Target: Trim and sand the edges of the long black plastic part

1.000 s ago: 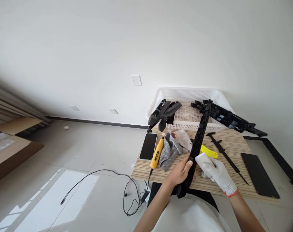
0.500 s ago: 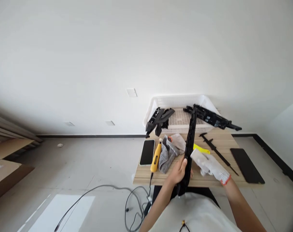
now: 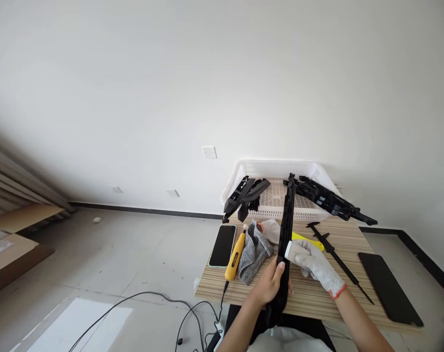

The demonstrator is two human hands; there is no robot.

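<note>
My bare left hand point(image 3: 270, 285) is wrapped round the lower part of a long black plastic strip point(image 3: 287, 230), which points away from me over the wooden table point(image 3: 317, 298). My right hand point(image 3: 309, 259), in a white knit glove with an orange cuff, grips the same strip a little higher up, fingers closed on its right side. The strip's far end reaches the white basket point(image 3: 276, 171). A yellow-handled tool point(image 3: 308, 240) lies just behind the gloved hand.
Black plastic parts point(image 3: 245, 193) hang over the basket's left rim and another point(image 3: 331, 200) over its right. On the table lie a phone point(image 3: 222, 238), a yellow corded tool point(image 3: 233, 256), a grey cloth point(image 3: 254, 252), a thin black strip point(image 3: 335, 259) and a dark phone point(image 3: 389, 288). Cables point(image 3: 163, 313) trail on the floor.
The view has tilted up and shifted. The black strip has swung from leaning right to nearly straight away from me; both hands keep their hold, the gloved one closing in.
</note>
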